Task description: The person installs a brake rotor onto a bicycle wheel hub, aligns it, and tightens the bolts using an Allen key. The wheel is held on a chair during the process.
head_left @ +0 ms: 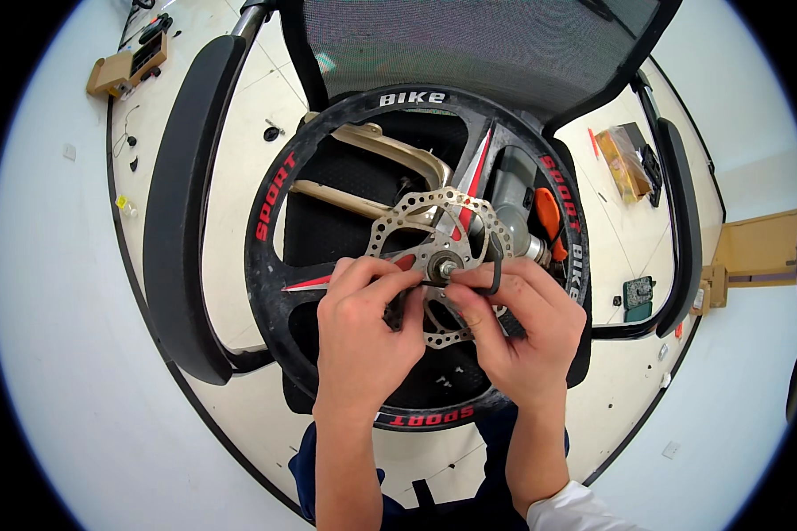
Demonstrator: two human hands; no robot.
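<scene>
A black wheel [268,265] with red and white lettering lies flat across the seat of an office chair. At its hub sits a silver brake disc [390,221] with many holes, around a threaded axle [447,268]. My right hand [527,327] is closed on a black L-shaped hex key [496,265], whose bent arm sticks up beside the fingers. My left hand [363,323] is closed, its thumb and forefinger pinching the dark bar's other end just in front of the axle. The fingers partly hide the key and the lower part of the disc.
Under the wheel lie a beige metal fork [345,199], a grey bottle-shaped thing [514,186] and an orange-handled tool [547,212]. Armrests [190,195] [679,221] flank the wheel. A green case [638,299], a cardboard box [111,75] and small parts lie on the floor.
</scene>
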